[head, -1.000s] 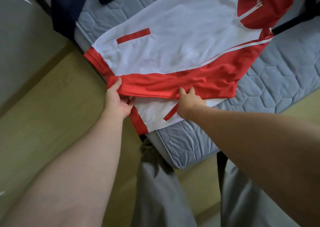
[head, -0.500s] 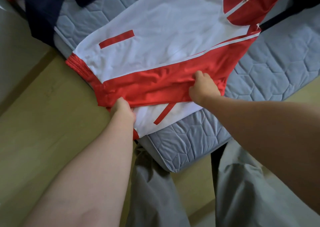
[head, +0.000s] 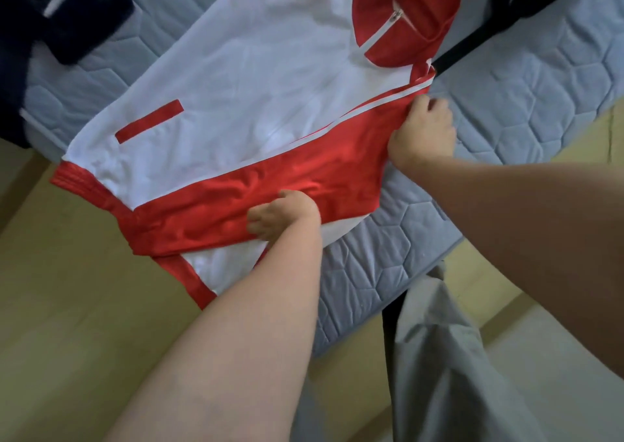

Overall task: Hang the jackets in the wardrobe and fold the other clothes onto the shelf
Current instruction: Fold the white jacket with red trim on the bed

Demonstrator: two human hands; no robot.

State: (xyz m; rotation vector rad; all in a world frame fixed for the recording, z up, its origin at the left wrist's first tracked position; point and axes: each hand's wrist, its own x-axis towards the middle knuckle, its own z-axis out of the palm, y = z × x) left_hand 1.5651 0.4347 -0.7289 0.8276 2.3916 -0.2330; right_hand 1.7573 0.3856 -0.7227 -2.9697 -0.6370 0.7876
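Jacket (head: pixel 256 80): red-and-white, lying flat on the mattress (head: pixel 506 80), hem overhanging the near-left edge | your left hand (head: pixel 282 217): fingers curled, pressing the folded red sleeve (head: pixel 256 201) | your right hand (head: pixel 423 130): fingers pinching that sleeve near the shoulder | far left: dark navy garment (head: pixel 67 19).

Red-and-white jacket (head: pixel 256 80) flat on mattress, sleeve folded across

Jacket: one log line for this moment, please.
jacket flat on mattress | sleeve folded across | left hand on sleeve | right hand gripping sleeve
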